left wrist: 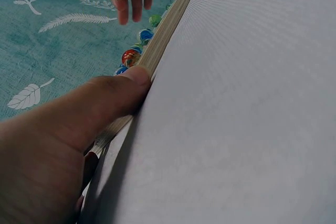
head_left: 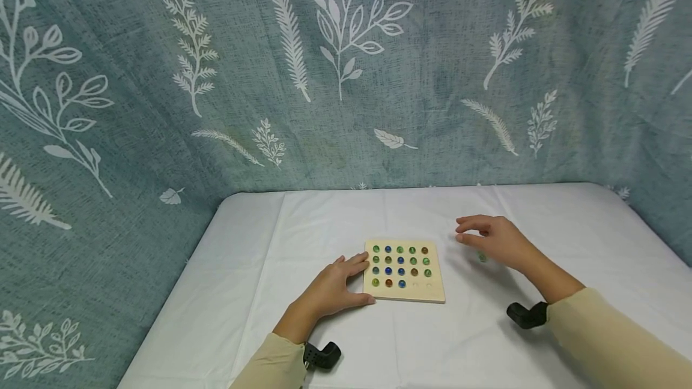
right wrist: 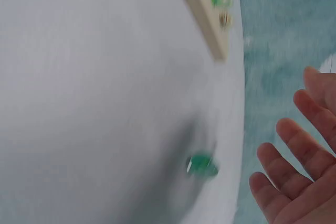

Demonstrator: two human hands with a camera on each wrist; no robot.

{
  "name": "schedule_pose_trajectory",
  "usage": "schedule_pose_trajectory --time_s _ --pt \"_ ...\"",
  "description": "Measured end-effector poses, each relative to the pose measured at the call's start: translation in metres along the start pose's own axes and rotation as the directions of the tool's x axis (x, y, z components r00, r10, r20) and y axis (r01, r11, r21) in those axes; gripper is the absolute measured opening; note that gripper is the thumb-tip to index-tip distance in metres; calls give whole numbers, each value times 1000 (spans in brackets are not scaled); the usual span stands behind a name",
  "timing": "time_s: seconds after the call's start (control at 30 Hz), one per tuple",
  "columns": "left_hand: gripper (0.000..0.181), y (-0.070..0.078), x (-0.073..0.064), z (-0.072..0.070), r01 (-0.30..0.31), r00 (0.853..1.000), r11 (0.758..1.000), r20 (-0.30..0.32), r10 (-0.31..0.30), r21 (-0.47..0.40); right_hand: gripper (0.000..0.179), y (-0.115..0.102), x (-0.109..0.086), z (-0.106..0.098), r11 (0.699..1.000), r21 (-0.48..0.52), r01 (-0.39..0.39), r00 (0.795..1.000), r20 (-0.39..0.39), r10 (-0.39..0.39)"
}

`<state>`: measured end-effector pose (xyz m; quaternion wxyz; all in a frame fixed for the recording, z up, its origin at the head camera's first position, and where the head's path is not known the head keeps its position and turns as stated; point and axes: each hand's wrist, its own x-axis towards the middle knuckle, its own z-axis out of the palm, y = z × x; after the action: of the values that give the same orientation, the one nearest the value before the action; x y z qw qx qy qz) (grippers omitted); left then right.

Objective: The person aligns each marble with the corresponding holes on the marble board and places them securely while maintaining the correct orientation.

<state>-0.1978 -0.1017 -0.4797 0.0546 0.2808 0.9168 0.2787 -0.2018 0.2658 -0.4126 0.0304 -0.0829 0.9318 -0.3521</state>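
Note:
A pale wooden board (head_left: pixel 409 295) lies flat on the white cloth, with rows of glass marbles (head_left: pixel 400 260) in green, blue and amber. Two hollows in its near right corner are bare. My left hand (head_left: pixel 336 286) holds the board at its near left corner, fingertips along the left side. In the left wrist view the thumb (left wrist: pixel 137 75) presses the near edge. Right of the board, my right hand (head_left: pixel 500 242) hovers with loosely bent fingers and nothing visible in them. Below it a loose green marble (right wrist: pixel 202 164) lies on the cloth.
The white cloth (head_left: pixel 254 317) covers the table. A blue-green curtain (head_left: pixel 346 155) with white leaf prints hangs behind and at both sides. Each wrist wears a black camera mount (head_left: pixel 322 355) below the hand.

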Motion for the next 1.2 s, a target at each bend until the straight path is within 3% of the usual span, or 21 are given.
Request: schedule_pose_trajectory --time_s 0.13,0.23,0.4,0.6,0.9,1.2 --pt "78 1 0 0 0 1000 1000 -1 0 -4 55 19 0 -8 996 25 -91 996 13 90" --pt "78 1 0 0 1 1000 1000 -2 -1 -7 48 32 0 -11 993 17 -117 993 16 116" --pt "78 1 0 0 -1 1000 1000 0 1 -4 34 50 0 -10 995 2 -98 995 16 98" --pt "78 2 0 -1 1 1000 1000 8 -1 -11 26 60 -3 -10 998 50 -37 995 92 32" --pt "79 0 0 0 -3 1000 1000 6 3 -5 23 62 -4 -8 1000 16 10 995 103 -12" --pt "79 1 1 1 -5 1000 1000 7 5 -7 24 63 -3 -7 1000 -18 8 995 103 -6"
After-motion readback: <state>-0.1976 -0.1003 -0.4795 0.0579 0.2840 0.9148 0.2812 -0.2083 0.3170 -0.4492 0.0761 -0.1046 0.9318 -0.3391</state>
